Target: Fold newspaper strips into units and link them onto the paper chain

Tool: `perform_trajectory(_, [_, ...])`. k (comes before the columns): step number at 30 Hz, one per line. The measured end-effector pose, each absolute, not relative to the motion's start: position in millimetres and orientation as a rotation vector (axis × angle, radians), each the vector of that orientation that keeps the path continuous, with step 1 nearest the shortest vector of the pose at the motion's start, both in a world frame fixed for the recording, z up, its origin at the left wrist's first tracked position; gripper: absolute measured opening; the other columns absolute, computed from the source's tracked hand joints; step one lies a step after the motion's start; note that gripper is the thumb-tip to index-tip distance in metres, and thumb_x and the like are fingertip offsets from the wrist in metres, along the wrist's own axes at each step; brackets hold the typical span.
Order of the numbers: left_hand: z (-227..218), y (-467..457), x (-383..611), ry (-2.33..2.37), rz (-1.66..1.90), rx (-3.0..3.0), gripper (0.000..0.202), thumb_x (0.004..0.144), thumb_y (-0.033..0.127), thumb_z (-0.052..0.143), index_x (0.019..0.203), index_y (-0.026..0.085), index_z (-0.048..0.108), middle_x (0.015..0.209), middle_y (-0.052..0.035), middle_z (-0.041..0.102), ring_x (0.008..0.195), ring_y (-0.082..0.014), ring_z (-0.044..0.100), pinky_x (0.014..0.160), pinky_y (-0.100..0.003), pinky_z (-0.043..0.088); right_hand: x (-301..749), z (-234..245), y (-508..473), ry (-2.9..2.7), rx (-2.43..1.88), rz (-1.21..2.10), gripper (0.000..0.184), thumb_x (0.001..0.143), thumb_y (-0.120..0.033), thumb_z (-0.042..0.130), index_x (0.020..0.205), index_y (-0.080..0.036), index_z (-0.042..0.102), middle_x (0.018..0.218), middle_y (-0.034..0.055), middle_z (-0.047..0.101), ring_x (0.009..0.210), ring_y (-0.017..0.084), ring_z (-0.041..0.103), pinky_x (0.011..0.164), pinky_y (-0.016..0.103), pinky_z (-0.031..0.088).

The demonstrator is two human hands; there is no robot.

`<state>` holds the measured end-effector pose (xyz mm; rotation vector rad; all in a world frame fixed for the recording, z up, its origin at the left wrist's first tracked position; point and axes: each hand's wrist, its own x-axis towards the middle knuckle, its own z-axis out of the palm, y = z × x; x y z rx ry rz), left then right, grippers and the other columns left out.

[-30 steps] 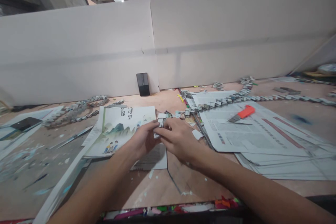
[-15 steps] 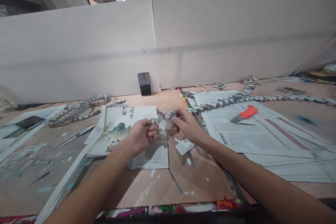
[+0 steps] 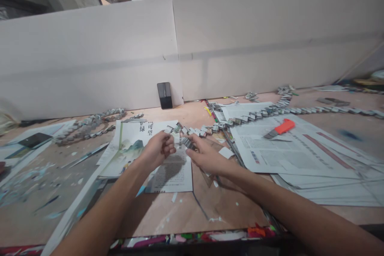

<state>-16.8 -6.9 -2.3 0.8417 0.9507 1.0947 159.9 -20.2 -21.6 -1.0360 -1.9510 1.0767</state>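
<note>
A zigzag chain of folded newsprint links [image 3: 240,120] runs from the right of the table to its near end at my left hand [image 3: 158,149]. My left fingers are closed on that end, palm turned inward. My right hand [image 3: 205,155] pinches a small stack of folded paper pieces [image 3: 188,143] between thumb and fingers, just below the chain. The two hands are a short way apart, above a printed sheet [image 3: 177,180]. A small white paper piece [image 3: 226,152] lies behind my right wrist, partly hidden.
An orange utility knife [image 3: 280,129] rests on newspaper sheets [image 3: 270,152] at right. A phone [image 3: 165,96] leans on the white partition [image 3: 120,60]. More folded chain [image 3: 87,125] lies at left, near scissors [image 3: 88,155] and a dark flat device [image 3: 35,140].
My right hand has come down toward me with the stack, away from the chain. The chain between my hands now shows more fully. My left hand has shifted slightly left.
</note>
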Motion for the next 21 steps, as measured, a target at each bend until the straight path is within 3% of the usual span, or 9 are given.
perform_trajectory(3, [-8,-4,-21,1.153,1.159,1.139,0.026,0.084,0.028,0.049,0.061,0.018,0.042,0.055,0.0033,0.040,0.044,-0.0080,0.038,0.047,-0.023,0.035,161,-24,-21,-1.992,-1.037,0.981,0.018,0.087,-0.027,0.048,0.104,-0.024,0.047,0.110,0.0082,0.058,0.103,0.023,0.055,0.085,0.037,0.045])
perform_trajectory(6, [-11,-2,-23,1.408,1.293,1.489,0.021,0.086,0.038,0.049,0.085,0.018,0.054,0.068,-0.0002,0.054,0.051,-0.0115,0.051,0.051,-0.025,0.040,162,-26,-23,-1.983,-1.092,1.017,0.018,0.090,-0.033,0.044,0.106,-0.025,0.046,0.108,0.0087,0.058,0.099,0.024,0.057,0.080,0.038,0.046])
perform_trajectory(9, [-11,-2,-23,1.478,1.385,1.662,0.027,0.086,0.037,0.049,0.107,0.020,0.051,0.073,0.0005,0.058,0.054,-0.0129,0.055,0.054,-0.027,0.043,163,-26,-22,-1.946,-1.140,1.050,0.023,0.088,-0.033,0.046,0.109,-0.024,0.044,0.102,0.0081,0.060,0.090,0.023,0.058,0.073,0.035,0.046])
perform_trajectory(13, [-7,-4,-25,1.555,1.352,1.826,0.030,0.082,0.038,0.057,0.105,0.019,0.057,0.066,0.0009,0.057,0.060,-0.0158,0.059,0.056,-0.027,0.043,163,-20,-20,-1.917,-1.134,1.050,0.025,0.082,-0.027,0.053,0.105,-0.023,0.044,0.100,0.0068,0.060,0.087,0.021,0.057,0.069,0.031,0.044])
perform_trajectory(18, [-6,-2,-31,1.677,1.409,1.854,0.033,0.080,0.042,0.058,0.104,0.020,0.065,0.068,-0.0014,0.061,0.062,-0.0166,0.058,0.058,-0.028,0.043,167,-15,-24,-1.864,-1.178,1.128,0.019,0.088,-0.041,0.042,0.091,-0.023,0.042,0.084,0.0028,0.054,0.075,0.018,0.052,0.061,0.028,0.040])
perform_trajectory(21, [-5,1,-33,1.639,1.534,1.794,0.031,0.078,0.042,0.061,0.100,0.021,0.069,0.087,-0.0051,0.067,0.076,-0.0186,0.060,0.065,-0.029,0.046,169,-17,-25,-1.872,-1.178,1.180,0.023,0.092,-0.045,0.033,0.086,-0.023,0.040,0.078,0.0005,0.051,0.072,0.017,0.050,0.061,0.028,0.040])
